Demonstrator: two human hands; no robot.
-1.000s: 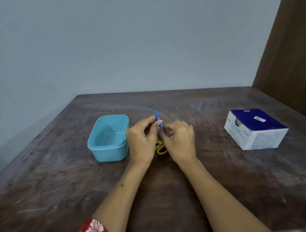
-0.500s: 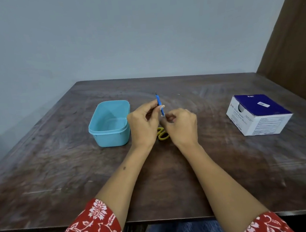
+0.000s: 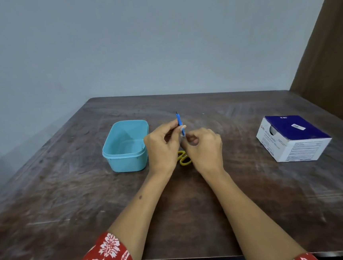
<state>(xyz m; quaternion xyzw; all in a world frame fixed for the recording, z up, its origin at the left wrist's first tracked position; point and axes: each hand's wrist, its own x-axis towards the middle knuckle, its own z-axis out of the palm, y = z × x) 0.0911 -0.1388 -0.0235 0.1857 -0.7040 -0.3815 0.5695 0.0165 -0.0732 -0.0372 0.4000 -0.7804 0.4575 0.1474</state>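
Apparently the work is at the fiddly stage: the left hand (image 3: pixel 162 149) pinches a thin blue stick (image 3: pixel 179 121) between thumb and fingertips, holding it nearly upright above the table (image 3: pixel 69 201), dark tip pointing up. The right hand (image 3: pixel 206 147) has its fingers curled at the stick's lower end — whether they grip it or only touch it I cannot tell. Next, I judge, something gets pulled or twisted off that end — a small, steady tug while the left holds firm. Both forearms reach forward, wrists close together, over yellow scissors (image 3: pixel 183 159) lying just beside a blue tub (image 3: pixel 125 163); a white-and-blue box (image 3: pixel 291 138) sits well apart.
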